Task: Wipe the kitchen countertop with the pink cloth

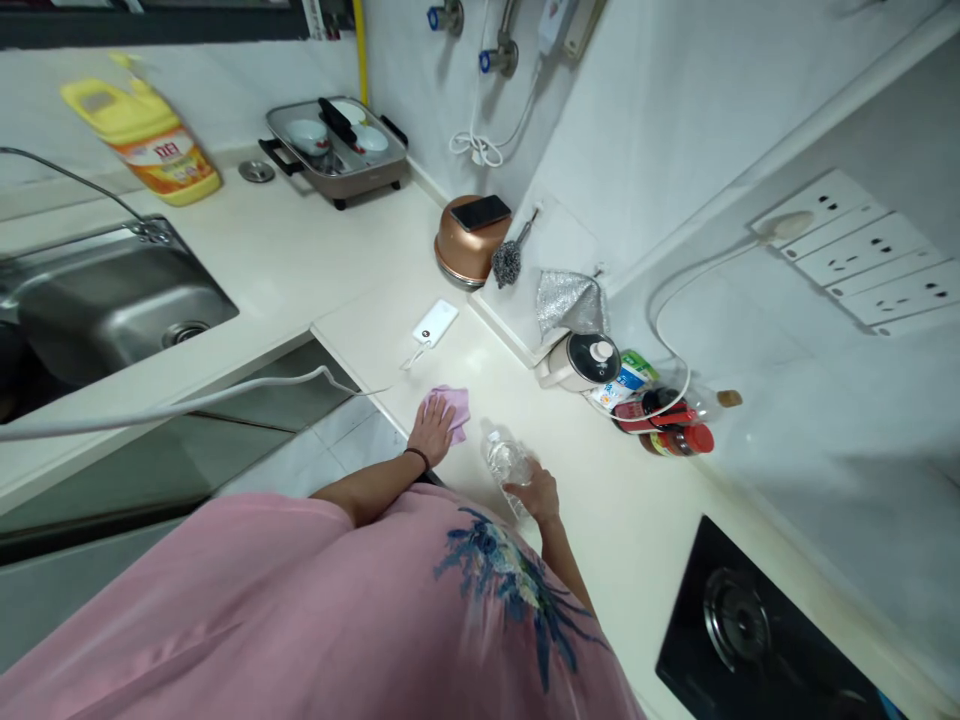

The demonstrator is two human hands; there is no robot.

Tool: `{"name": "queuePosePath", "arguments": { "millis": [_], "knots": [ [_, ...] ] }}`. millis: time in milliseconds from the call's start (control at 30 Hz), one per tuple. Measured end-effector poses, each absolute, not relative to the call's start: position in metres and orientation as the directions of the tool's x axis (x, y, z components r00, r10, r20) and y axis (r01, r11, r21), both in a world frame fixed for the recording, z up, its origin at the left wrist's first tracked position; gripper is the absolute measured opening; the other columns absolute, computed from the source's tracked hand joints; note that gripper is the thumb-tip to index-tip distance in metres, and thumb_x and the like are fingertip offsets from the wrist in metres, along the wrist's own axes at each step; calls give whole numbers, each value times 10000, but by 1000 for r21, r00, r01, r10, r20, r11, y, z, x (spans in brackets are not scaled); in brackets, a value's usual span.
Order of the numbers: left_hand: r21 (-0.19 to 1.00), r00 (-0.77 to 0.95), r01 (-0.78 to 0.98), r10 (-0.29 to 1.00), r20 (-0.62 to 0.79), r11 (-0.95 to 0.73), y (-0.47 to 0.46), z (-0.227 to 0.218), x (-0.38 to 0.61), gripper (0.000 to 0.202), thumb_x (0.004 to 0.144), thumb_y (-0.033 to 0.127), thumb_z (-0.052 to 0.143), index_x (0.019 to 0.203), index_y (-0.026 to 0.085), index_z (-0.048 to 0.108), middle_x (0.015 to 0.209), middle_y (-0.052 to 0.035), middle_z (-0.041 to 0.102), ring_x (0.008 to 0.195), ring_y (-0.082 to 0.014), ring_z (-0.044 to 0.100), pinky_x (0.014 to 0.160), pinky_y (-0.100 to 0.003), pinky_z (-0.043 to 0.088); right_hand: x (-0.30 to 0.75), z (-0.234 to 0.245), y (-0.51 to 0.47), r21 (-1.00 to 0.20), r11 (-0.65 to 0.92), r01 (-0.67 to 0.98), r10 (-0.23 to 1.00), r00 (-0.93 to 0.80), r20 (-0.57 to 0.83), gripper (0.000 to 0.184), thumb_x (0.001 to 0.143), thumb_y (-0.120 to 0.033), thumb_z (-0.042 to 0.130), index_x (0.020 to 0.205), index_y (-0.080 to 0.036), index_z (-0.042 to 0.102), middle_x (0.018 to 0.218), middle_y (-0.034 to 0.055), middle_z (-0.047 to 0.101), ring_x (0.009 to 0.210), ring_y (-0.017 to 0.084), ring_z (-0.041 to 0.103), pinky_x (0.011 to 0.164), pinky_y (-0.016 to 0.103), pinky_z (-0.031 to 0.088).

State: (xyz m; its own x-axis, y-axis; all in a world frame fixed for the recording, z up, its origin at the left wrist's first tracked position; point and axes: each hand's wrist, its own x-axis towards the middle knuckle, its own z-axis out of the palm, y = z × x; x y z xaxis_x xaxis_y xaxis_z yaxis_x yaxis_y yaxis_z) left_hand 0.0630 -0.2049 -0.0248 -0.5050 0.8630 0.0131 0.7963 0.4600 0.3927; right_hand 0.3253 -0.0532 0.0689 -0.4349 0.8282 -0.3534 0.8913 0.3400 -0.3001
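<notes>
My left hand [432,432] lies flat on a folded pink cloth [459,402] near the counter's front edge, its fingers stretched over the fabric. Just to the right, my right hand [537,494] is closed around a clear plastic bottle [507,460]. The bottle is tilted or lying over the pale counter [600,480]; I cannot tell whether it touches the surface. Its lower part is partly hidden by my fingers. Beyond the cloth sits a white power bank [435,323] with a cable attached.
A copper-coloured pot [466,240] carries a black phone [480,212]. A kettle [581,362] and sauce bottles [679,440] stand along the wall. At right is a black gas hob [750,630], at left a steel sink [120,300]. A white cable [225,390] crosses the floor gap.
</notes>
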Motion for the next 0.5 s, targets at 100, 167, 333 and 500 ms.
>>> {"name": "queuePosePath", "arguments": {
  "millis": [100,167,333,500],
  "knots": [
    [400,-493,797,870,1,452,-206,-27,63,668,1029,300,496,1674,167,379,1793,-147,159,1676,-336,32,1352,-614,64,335,68,-55,-479,309,822,867,-451,-214,854,642,-479,868,1419,-218,628,1255,127,737,1187,325,663,1054,473,530],
    [406,-485,797,874,-8,447,-205,-28,63,670,1035,311,495,1680,179,368,1801,-142,118,1676,-342,-1,1346,-628,59,349,68,-55,-649,263,714,889,-441,-125,878,644,-492,848,1428,-190,593,1344,148,697,1225,320,643,1104,493,508],
    [417,-397,830,918,-23,370,-194,-30,58,700,1029,381,542,1682,191,376,1807,-147,68,1670,-385,-41,1334,-650,43,391,64,-59,-830,-8,558,991,-109,-83,989,618,-552,868,1457,-195,484,1441,154,619,1301,314,610,1143,492,497],
    [441,-60,896,998,14,48,-172,-35,89,715,988,432,632,1660,285,437,1799,-113,174,1662,-436,39,1313,-690,20,413,49,-76,-872,-125,474,988,139,-65,1068,696,-630,787,1561,-205,327,1546,180,528,1370,308,586,1153,476,510]
  ]
}}
